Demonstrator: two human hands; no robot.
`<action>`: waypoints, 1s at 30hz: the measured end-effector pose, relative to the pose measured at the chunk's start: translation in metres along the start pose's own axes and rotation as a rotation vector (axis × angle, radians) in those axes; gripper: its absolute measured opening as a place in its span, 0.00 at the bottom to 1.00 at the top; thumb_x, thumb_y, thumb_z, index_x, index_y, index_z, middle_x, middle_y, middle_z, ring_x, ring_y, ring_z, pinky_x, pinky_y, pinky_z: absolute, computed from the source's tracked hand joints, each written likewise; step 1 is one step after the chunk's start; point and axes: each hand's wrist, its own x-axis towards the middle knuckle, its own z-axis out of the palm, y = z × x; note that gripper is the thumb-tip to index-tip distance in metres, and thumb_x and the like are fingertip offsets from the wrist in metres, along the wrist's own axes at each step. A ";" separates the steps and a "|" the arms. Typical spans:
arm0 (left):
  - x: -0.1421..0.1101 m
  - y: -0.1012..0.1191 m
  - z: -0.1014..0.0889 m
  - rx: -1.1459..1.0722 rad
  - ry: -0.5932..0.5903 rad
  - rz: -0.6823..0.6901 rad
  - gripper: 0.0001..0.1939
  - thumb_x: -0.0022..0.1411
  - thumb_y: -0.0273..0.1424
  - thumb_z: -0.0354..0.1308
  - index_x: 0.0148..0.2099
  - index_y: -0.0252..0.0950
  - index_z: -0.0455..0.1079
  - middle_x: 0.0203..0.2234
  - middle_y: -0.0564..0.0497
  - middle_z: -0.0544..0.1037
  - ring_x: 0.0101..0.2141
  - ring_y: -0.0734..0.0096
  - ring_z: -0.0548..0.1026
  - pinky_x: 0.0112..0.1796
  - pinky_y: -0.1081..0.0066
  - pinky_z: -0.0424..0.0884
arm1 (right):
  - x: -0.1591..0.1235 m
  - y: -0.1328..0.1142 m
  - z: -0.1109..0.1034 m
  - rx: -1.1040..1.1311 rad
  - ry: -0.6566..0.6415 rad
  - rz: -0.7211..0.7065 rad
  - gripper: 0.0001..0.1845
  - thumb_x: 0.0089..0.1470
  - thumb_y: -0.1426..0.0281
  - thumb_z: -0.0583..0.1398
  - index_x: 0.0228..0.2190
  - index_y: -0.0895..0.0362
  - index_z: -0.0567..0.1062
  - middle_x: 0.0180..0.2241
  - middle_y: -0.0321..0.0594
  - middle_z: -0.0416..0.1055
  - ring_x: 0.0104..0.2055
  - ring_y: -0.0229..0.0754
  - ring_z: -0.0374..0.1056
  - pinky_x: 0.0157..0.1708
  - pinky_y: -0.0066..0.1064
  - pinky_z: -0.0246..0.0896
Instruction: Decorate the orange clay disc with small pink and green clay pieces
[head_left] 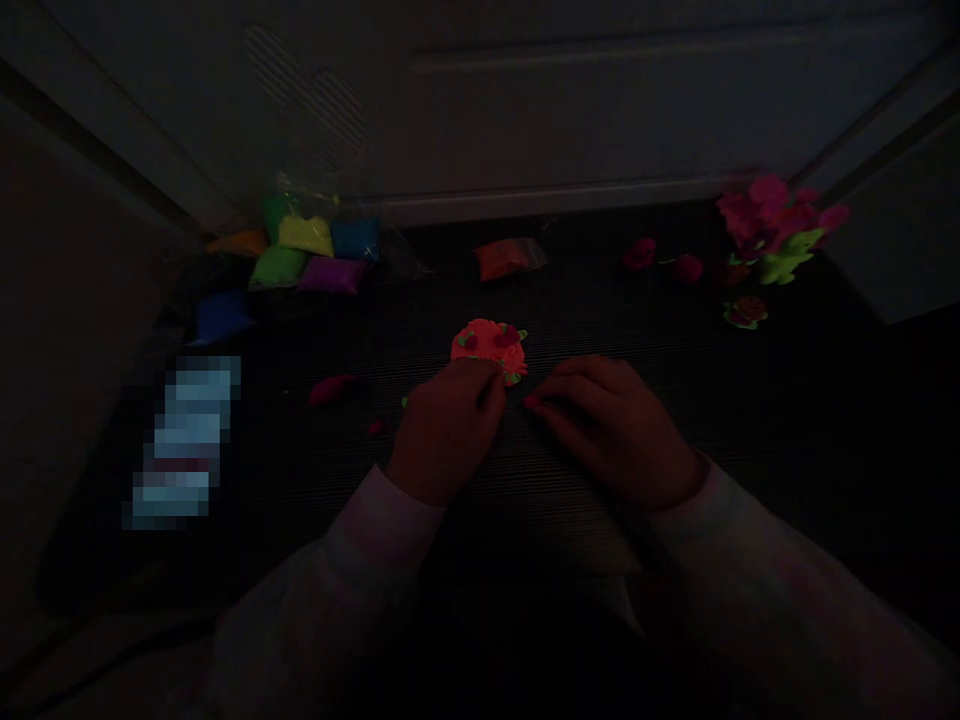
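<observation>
An orange-red round clay piece (480, 341), decorated with dark red bits and small green leaves, lies at the middle of the dark table. My left hand (448, 432) is closed at its near edge and covers part of it. Whatever those fingers grip is hidden. Just to the right, my right hand (626, 428) pinches a small pinkish-red clay bit (532, 401) between thumb and fingertips, low over the table. A larger dark pink clay lump (333, 389) and a tiny red clay bit (376, 427) lie left of my left hand.
Bags of coloured clay, including a purple one (332, 275), crowd the back left. An orange bag (510, 258) lies at the back middle. Pink and yellow-green clay shapes (787, 240) stand back right, near a clay rose (747, 312). A blurred bright rectangle (187, 435) is at left.
</observation>
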 end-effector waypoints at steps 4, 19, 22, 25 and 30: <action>0.000 -0.001 0.000 0.026 -0.019 0.023 0.06 0.56 0.26 0.49 0.33 0.34 0.67 0.29 0.51 0.75 0.32 0.71 0.73 0.34 0.73 0.68 | 0.000 0.000 0.000 0.002 -0.010 0.005 0.07 0.51 0.67 0.55 0.32 0.55 0.70 0.35 0.41 0.69 0.36 0.41 0.64 0.34 0.35 0.56; 0.000 -0.001 0.003 0.058 -0.043 0.060 0.07 0.57 0.27 0.48 0.33 0.34 0.66 0.29 0.50 0.74 0.32 0.71 0.72 0.36 0.71 0.68 | 0.000 -0.001 0.000 0.016 -0.001 -0.001 0.06 0.51 0.68 0.55 0.32 0.55 0.70 0.35 0.41 0.69 0.36 0.42 0.64 0.34 0.36 0.57; 0.000 -0.001 0.002 0.050 -0.025 0.053 0.06 0.57 0.27 0.48 0.33 0.35 0.66 0.29 0.51 0.74 0.32 0.71 0.72 0.35 0.71 0.68 | -0.001 0.000 0.001 0.011 -0.002 0.005 0.06 0.50 0.68 0.55 0.32 0.55 0.70 0.35 0.41 0.69 0.36 0.42 0.64 0.34 0.36 0.57; 0.000 0.000 0.002 0.063 -0.031 0.039 0.06 0.57 0.27 0.48 0.33 0.35 0.66 0.29 0.50 0.74 0.32 0.70 0.72 0.35 0.71 0.68 | -0.001 0.000 0.001 0.012 -0.005 0.007 0.07 0.50 0.68 0.55 0.32 0.55 0.70 0.35 0.41 0.69 0.36 0.42 0.64 0.34 0.36 0.57; 0.000 0.000 0.002 0.080 -0.056 0.032 0.06 0.57 0.27 0.47 0.33 0.34 0.66 0.29 0.49 0.74 0.33 0.69 0.72 0.36 0.69 0.68 | -0.001 0.000 0.000 0.011 0.002 0.002 0.07 0.51 0.68 0.55 0.32 0.55 0.70 0.35 0.41 0.69 0.36 0.41 0.64 0.34 0.35 0.57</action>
